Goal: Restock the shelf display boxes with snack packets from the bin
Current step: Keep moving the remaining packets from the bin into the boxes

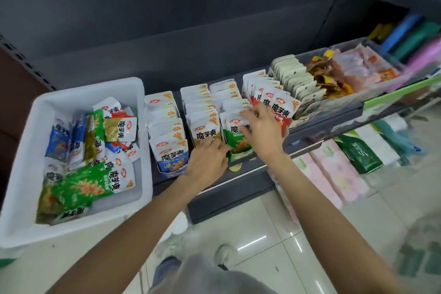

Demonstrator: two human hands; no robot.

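Right hand (261, 130): fingers spread, tips pressing the green packets (235, 135) upright in the green display box (239, 155). Left hand (207, 162): fingers loosely extended against that box's front-left corner, holding nothing. Remaining stock lies in the white bin (26, 150), far left of the box; the left hand is nearer. Packets' long axis vertical.

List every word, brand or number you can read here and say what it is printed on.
"魔芋爽": gold packet at the front of its display box.
"魔芋爽": red packet at the front of its box.
"魔芋爽": gold packet in the bin.
"魔芋爽": green packet in the bin.
"20": orange corner mark on the blue packet, barely legible.
Red oval brand logos, small print, the tissue packs below: too blurred to read.
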